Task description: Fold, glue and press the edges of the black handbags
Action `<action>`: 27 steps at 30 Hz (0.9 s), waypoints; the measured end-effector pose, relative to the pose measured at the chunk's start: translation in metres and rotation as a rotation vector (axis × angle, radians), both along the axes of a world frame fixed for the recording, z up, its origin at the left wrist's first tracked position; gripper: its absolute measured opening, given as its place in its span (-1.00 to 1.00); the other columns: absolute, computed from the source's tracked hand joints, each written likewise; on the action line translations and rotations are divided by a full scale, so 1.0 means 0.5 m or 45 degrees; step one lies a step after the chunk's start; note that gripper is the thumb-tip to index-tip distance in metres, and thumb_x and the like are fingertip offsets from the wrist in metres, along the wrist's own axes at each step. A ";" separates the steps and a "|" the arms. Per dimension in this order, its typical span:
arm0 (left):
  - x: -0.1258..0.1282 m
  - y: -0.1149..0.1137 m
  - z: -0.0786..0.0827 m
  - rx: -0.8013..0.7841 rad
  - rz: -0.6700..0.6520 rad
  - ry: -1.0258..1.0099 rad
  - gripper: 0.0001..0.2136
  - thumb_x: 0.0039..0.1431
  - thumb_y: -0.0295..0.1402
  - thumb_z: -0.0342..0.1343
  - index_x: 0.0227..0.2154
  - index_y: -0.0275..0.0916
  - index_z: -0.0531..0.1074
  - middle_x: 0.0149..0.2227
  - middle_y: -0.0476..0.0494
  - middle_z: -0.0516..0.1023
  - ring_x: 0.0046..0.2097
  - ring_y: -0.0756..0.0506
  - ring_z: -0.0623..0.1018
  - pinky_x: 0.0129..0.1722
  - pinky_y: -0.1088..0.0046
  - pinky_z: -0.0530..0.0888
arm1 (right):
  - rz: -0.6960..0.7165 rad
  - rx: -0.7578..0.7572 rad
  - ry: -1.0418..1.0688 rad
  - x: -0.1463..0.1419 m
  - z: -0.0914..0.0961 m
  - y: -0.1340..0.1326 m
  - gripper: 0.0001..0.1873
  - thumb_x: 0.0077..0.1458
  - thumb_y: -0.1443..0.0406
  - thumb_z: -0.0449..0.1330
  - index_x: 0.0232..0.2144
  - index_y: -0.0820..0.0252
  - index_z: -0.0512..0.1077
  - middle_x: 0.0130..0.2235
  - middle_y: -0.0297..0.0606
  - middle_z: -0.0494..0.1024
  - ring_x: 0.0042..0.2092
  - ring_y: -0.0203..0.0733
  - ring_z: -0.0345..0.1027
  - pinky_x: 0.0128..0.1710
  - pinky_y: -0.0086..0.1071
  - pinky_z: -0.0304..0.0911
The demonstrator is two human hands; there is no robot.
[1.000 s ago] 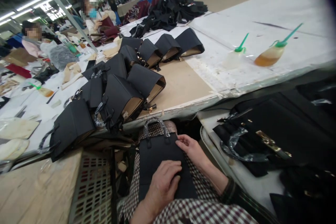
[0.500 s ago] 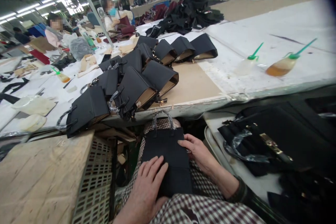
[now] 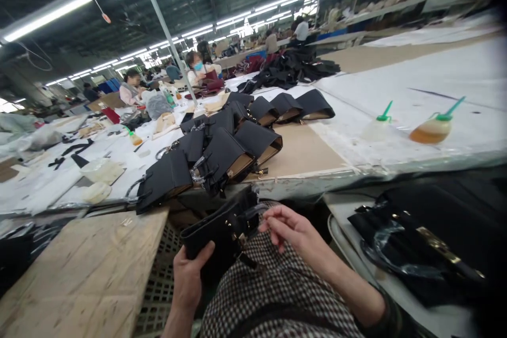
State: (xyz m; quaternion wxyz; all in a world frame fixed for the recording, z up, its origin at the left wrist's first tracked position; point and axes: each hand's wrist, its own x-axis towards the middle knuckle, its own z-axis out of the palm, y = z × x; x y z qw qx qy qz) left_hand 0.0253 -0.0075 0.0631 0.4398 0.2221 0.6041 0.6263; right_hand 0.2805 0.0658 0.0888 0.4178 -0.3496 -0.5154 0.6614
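Observation:
A small black handbag (image 3: 219, 227) is lifted off my lap, over my checked trousers (image 3: 277, 290). My left hand (image 3: 189, 274) grips its lower left corner from beneath, thumb on the near face. My right hand (image 3: 291, 227) is at the bag's right end, fingers curled and pinching the plastic-wrapped handle (image 3: 257, 210). A strap with a gold fitting hangs under the bag.
Several black bags (image 3: 222, 148) lie in rows on the white worktable (image 3: 356, 132) ahead, with two green-capped glue bottles (image 3: 433, 128) to the right. More black bags (image 3: 428, 232) fill a tray at my right. A wooden board (image 3: 79, 269) lies at left. Other people sit far back.
The bag lay flat on my lap under both hands; now it is raised and turned on edge, my left hand under its corner and my right hand on the handle. The view tilted up.

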 end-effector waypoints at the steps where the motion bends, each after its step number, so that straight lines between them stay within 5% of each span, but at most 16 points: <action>1: -0.014 -0.002 0.009 0.043 0.018 -0.059 -0.51 -0.29 -0.31 0.50 -0.20 -0.33 0.59 -0.29 -0.17 0.69 -0.26 -0.21 0.66 -0.20 0.25 0.61 | -0.103 0.122 -0.105 0.005 0.005 0.005 -0.69 0.25 0.03 0.17 -0.14 0.12 0.38 -0.19 -0.19 0.57 -0.32 -0.18 0.37 -0.37 -0.35 0.34; 4: -0.054 -0.008 0.033 0.138 -0.007 -0.176 -0.56 -0.29 -0.38 0.50 -0.24 -0.32 0.59 -0.30 -0.16 0.69 -0.26 -0.21 0.66 -0.19 0.28 0.61 | -0.427 0.558 -0.411 0.028 0.025 0.028 -0.67 0.20 0.03 0.22 -0.09 0.06 0.42 0.05 -0.16 0.46 0.06 0.06 0.32 0.07 -0.09 0.27; 7: -0.080 -0.005 0.039 0.176 -0.072 -0.275 -0.57 -0.29 -0.37 0.49 -0.25 -0.31 0.59 -0.27 -0.19 0.69 -0.24 -0.24 0.67 -0.21 0.30 0.61 | -0.332 0.640 -0.425 0.053 0.051 0.049 -0.50 0.15 -0.01 0.25 0.07 0.03 0.37 0.23 -0.16 0.31 0.23 0.14 0.17 0.24 0.01 0.10; 11: -0.065 0.023 0.001 0.208 -0.232 -0.405 -0.54 -0.24 -0.31 0.47 -0.20 -0.29 0.56 -0.29 -0.20 0.67 -0.33 -0.20 0.65 -0.30 0.32 0.61 | 0.160 0.228 -0.208 0.069 0.071 0.051 -0.44 0.21 -0.01 0.21 0.16 0.08 0.30 0.12 -0.12 0.46 0.08 0.07 0.37 0.10 -0.08 0.30; 15: -0.004 0.059 -0.054 0.200 -0.347 -0.466 -0.50 -0.17 -0.23 0.45 -0.12 -0.27 0.52 -0.29 -0.17 0.64 -0.36 -0.16 0.64 -0.30 0.35 0.59 | 0.355 0.158 -0.252 0.072 0.042 0.037 -0.57 0.18 0.04 0.26 -0.03 0.18 0.50 -0.09 -0.20 0.58 -0.04 0.03 0.43 -0.02 -0.20 0.36; 20: 0.043 0.090 -0.068 0.110 -0.388 -0.240 -0.48 0.02 -0.15 0.35 0.03 -0.25 0.46 0.03 -0.31 0.56 0.02 -0.27 0.56 0.09 0.21 0.44 | 0.176 0.014 -0.326 0.087 -0.016 0.012 -0.65 0.23 0.03 0.20 -0.19 0.19 0.52 -0.26 -0.29 0.58 -0.23 -0.10 0.44 -0.24 -0.35 0.37; 27: 0.044 0.124 0.023 0.037 -0.492 0.145 -0.42 0.20 -0.01 0.14 0.21 -0.16 0.28 0.22 -0.32 0.36 0.25 -0.30 0.34 0.27 0.12 0.19 | -0.112 0.393 -0.812 0.088 -0.019 -0.021 -0.64 0.29 0.01 0.07 -0.33 0.11 0.47 -0.35 -0.30 0.52 -0.30 -0.12 0.42 -0.30 -0.35 0.34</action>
